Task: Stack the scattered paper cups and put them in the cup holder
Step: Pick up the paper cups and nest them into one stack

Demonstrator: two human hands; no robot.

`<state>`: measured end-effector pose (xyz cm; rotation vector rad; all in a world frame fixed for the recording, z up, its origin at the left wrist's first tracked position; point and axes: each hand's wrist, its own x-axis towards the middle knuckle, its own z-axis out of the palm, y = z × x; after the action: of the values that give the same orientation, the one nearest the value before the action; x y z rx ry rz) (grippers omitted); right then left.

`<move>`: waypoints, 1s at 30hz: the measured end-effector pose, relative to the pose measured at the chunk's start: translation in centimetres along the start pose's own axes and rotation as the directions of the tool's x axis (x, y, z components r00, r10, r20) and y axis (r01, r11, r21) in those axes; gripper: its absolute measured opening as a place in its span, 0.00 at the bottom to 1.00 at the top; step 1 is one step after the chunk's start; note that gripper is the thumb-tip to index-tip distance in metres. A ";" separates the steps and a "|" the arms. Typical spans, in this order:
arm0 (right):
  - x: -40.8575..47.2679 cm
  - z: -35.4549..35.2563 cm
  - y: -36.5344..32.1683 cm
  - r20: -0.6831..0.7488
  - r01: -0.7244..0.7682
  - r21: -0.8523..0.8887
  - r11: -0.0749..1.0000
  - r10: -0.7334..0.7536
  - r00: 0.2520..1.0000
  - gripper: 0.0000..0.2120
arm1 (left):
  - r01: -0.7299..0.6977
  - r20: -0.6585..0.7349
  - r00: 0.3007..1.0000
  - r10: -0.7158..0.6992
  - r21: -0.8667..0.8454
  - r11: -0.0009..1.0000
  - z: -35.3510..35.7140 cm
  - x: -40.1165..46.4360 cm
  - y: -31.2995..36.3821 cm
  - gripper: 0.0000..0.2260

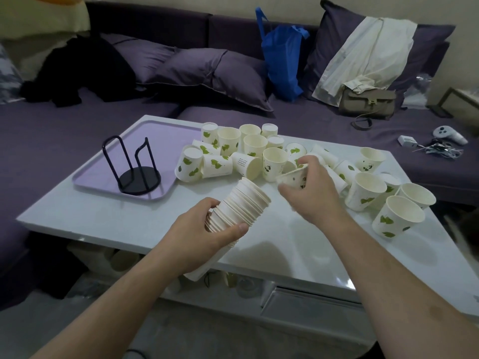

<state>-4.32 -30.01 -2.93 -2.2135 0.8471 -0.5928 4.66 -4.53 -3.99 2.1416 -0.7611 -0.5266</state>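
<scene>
Over the near edge of the white tabletop, the left hand has its grip wrapped round a long stack of nested cups, thumb on the near side and fingers curled over the far side. The stack is tilted, its open mouth pointing up and away towards the right hand. That hand's grip is pinched on a single paper cup, lying sideways just beyond the stack's mouth, close but not yet touching.

The likely trouble lies in the joining. The single cup looks turned across the stack's line, so unless it is swung round base-first it may catch on the top rim and crumple or jam crooked. The stack is long and held near its lower half, so its upper cups could slide or splay if it tips further. The right forearm also passes close to the loose cups on the tabletop, some upright, some on their sides, and a sweep could knock them rolling.

The black wire cup holder stands empty on the lilac tray to the left, well apart from both hands.
</scene>
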 end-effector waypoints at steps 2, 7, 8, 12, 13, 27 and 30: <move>-0.2 -0.4 -0.4 -0.009 -0.072 0.392 0.917 0.082 0.997 0.31 | 0.003 0.009 1.000 -0.003 0.009 1.000 0.0 0.0 0.1 0.26; -1.3 -0.6 -1.5 0.102 -0.133 0.747 0.652 0.085 0.991 0.19 | -0.016 0.043 0.999 0.014 0.035 0.999 0.3 -0.3 0.3 0.26; -1.4 -0.4 -1.6 0.098 -0.123 0.743 0.658 0.075 0.992 0.18 | -0.018 0.050 0.999 0.016 0.041 0.999 0.4 -0.4 0.4 0.26; -2.3 0.5 -2.1 0.173 -0.115 0.698 0.707 -0.010 0.985 0.15 | -0.019 0.052 0.999 0.017 0.033 0.999 0.6 -0.5 0.5 0.26; -2.6 0.6 -2.3 0.214 -0.123 0.681 0.722 -0.036 0.976 0.15 | -0.013 0.045 0.999 0.012 0.026 1.000 0.6 -0.4 0.5 0.26; -3.4 2.2 -2.7 0.469 -0.060 0.464 0.884 -0.188 0.863 0.29 | 0.018 -0.015 1.000 -0.018 0.012 1.000 0.0 0.6 -0.1 0.26; -2.0 1.9 -3.2 0.266 -0.027 0.431 0.902 -0.099 0.959 0.27 | 0.020 -0.027 0.999 -0.019 0.004 1.000 -0.1 1.2 0.2 0.26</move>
<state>-3.26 -25.99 -2.19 -1.8483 0.4700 -0.4175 5.59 -5.39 -3.89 2.1577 -0.7275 -0.5054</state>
